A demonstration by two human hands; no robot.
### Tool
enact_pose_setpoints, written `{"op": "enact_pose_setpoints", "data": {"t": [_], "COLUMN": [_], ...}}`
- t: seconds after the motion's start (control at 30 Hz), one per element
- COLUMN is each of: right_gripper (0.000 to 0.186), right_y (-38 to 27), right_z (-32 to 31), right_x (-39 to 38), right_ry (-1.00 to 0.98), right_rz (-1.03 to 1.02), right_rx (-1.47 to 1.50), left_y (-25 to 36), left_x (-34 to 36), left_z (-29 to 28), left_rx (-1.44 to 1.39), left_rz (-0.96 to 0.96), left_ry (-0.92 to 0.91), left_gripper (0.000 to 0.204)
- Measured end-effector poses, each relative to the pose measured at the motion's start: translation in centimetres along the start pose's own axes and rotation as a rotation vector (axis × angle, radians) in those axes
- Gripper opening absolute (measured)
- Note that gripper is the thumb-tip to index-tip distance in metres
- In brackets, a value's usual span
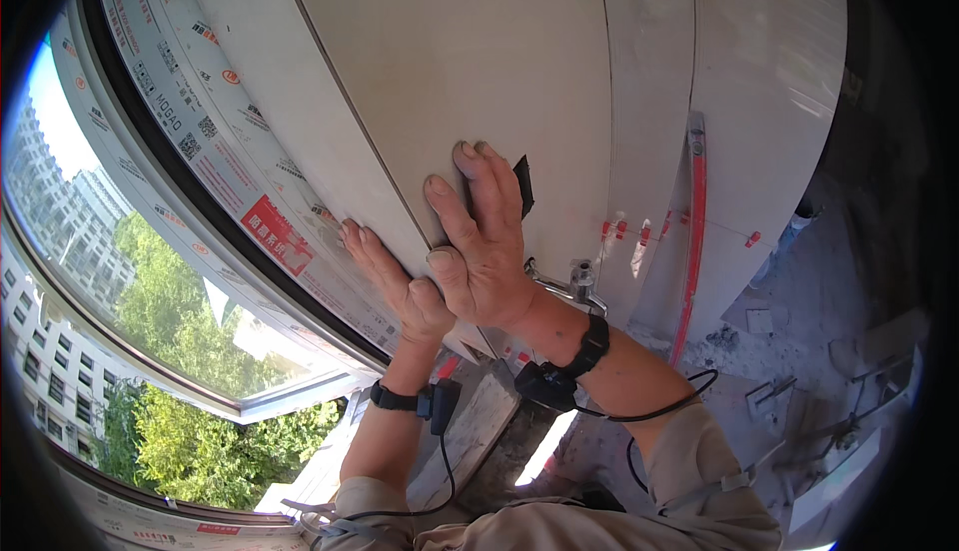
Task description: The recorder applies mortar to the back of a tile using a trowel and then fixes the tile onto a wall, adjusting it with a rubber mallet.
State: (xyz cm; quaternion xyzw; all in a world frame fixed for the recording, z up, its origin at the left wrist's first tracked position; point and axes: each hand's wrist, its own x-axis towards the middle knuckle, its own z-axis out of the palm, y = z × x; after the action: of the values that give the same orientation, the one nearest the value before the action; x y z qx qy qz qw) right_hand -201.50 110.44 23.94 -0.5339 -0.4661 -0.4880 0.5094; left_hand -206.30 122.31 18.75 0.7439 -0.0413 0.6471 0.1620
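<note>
My right hand [484,251] lies against a large beige wall tile [470,51], fingers stretched out and spread, with its thumb side close to the joint. Beside it, my left hand [395,286] presses on the narrower tile [275,81] next to the window frame, its fingers extended. A dark straight joint runs between these two tiles, and both hands are near its lower end. Just right of my right fingers is a black cut-out [524,186] in the large tile. Below it, a metal tap fitting [581,276] sticks out, partly behind my right wrist.
An open window [240,391] with a film-covered frame [220,111] borders the left. A long red bar [692,241] leans on the tiles at right. Small red clips [752,239] sit along a tile joint. Dusty floor [739,391] holds debris and loose pieces. Cables hang from both wrist straps.
</note>
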Motion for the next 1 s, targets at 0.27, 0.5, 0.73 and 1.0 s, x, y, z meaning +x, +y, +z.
{"op": "enact_pose_setpoints", "data": {"t": [0.27,0.5,0.73,1.0], "right_gripper": [0.048,0.049,0.053,0.051], "right_y": [-1.4,-2.7,-3.0,-2.8], "right_z": [-0.9,-2.0,-0.8,-0.4], "right_x": [0.8,1.4,5.2,5.3], "right_ry": [-0.029,-0.061,-0.050,-0.027], "right_rz": [0.025,-0.011,-0.109,-0.109], "right_rx": [-0.057,-0.067,-0.114,-0.129], "left_y": [0.5,0.1,0.2,1.0], "left_x": [0.6,1.4,8.6,9.6], "left_z": [-0.9,-3.3,-6.7,-2.0], "left_rx": [-0.024,-0.009,-0.206,-0.003], "left_rz": [0.024,-0.001,0.128,0.112], "left_ry": [-0.009,-0.013,0.215,0.017], "left_gripper": [0.071,0.072,0.071,0.066]}}
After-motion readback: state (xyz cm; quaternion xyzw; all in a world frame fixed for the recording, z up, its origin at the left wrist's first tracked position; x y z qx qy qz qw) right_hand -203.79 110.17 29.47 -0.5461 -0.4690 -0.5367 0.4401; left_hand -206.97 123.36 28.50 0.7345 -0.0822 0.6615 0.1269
